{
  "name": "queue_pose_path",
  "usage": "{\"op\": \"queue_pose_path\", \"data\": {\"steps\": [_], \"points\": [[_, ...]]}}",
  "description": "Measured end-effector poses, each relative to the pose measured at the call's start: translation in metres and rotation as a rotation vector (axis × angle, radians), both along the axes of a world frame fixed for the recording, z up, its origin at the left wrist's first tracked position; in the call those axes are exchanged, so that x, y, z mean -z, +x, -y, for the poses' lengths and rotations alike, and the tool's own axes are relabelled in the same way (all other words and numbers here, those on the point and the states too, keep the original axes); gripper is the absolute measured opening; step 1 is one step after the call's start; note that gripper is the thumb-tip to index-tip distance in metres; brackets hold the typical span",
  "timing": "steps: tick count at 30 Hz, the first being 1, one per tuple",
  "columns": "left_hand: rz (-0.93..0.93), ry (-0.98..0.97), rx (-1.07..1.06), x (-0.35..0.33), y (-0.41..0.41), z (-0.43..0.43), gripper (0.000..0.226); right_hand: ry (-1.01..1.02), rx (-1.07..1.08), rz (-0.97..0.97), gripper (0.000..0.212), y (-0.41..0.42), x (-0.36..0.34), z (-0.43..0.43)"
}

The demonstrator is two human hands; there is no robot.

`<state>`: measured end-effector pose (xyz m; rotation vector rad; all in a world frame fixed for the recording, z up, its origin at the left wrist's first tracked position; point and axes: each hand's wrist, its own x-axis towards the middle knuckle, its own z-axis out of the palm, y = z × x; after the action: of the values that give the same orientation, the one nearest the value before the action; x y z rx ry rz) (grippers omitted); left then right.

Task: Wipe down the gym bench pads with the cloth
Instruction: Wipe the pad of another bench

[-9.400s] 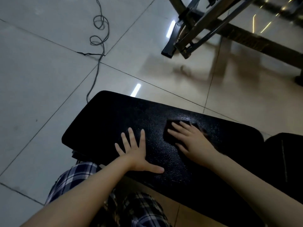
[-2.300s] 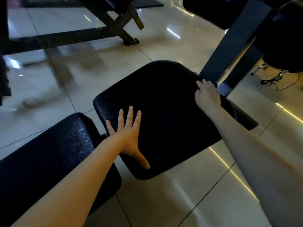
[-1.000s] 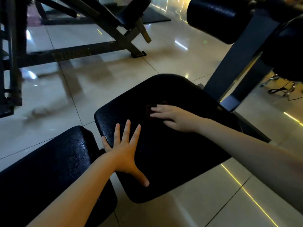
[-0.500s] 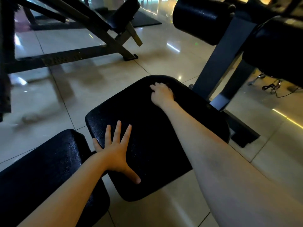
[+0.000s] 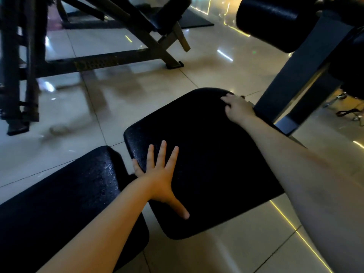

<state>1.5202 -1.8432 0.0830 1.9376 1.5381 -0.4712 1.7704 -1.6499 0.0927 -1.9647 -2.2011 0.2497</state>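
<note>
**A:** What is the right hand doing?

**B:** The right hand [image 5: 239, 109] sits on the far right corner of the seat pad [image 5: 206, 164]. Its knuckles are raised and its fingers are bent down onto the black surface. I cannot tell whether they pinch anything.

**A:** And the cloth?

**B:** I cannot pick it out against the dark pad. Only the patch beneath that hand is hidden.

**A:** The other hand?

**B:** The left hand [image 5: 161, 178] lies flat on the pad's near left part, fingers straight and spread. The thumb points toward the near edge. The little finger is at the left edge, by the gap to the longer back pad [image 5: 69, 194].

**A:** Beyond that?

**B:** Just past the right hand a steel upright [image 5: 299, 75] rises to a roller pad [image 5: 271, 20]. Another bench frame [image 5: 137, 36] stands well apart on the glossy tiled floor [image 5: 197, 66].
</note>
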Motion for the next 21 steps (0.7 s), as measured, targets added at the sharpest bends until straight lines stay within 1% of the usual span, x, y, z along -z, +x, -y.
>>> {"op": "queue_pose_path", "data": {"steps": [3,5,7,10,13,15,16,17,19,21], "points": [[0.011,-0.003,-0.004,0.000,0.000,0.000,0.161,0.021,0.116,0.064,0.042,-0.033,0.002,-0.019],[0.012,-0.009,-0.004,0.000,0.001,-0.001,0.161,0.025,0.087,0.087,0.042,-0.063,0.004,-0.021],[0.010,-0.012,-0.012,-0.001,0.001,-0.002,0.161,0.037,-0.018,0.081,0.044,-0.091,0.010,-0.017],[0.002,-0.023,-0.020,-0.004,0.002,-0.001,0.162,0.052,-0.246,0.050,0.045,-0.122,0.021,0.005],[-0.005,-0.022,-0.019,-0.004,0.003,-0.001,0.161,0.007,-0.500,-0.010,0.046,-0.118,0.021,0.035],[0.002,-0.022,-0.021,-0.003,0.002,-0.001,0.161,-0.030,-0.616,-0.052,0.047,-0.096,0.015,0.046],[0.006,-0.019,-0.021,-0.003,0.002,-0.001,0.161,-0.040,-0.621,-0.058,0.047,-0.082,0.012,0.045],[0.010,-0.016,-0.021,-0.002,0.001,-0.002,0.161,-0.040,-0.579,-0.059,0.047,-0.067,0.010,0.038],[0.016,-0.012,-0.020,0.000,0.001,-0.001,0.162,-0.005,-0.393,-0.070,0.046,-0.040,0.008,0.017],[0.019,-0.003,-0.019,0.001,0.000,-0.001,0.161,0.022,-0.202,-0.064,0.045,-0.032,0.008,-0.004]]}}
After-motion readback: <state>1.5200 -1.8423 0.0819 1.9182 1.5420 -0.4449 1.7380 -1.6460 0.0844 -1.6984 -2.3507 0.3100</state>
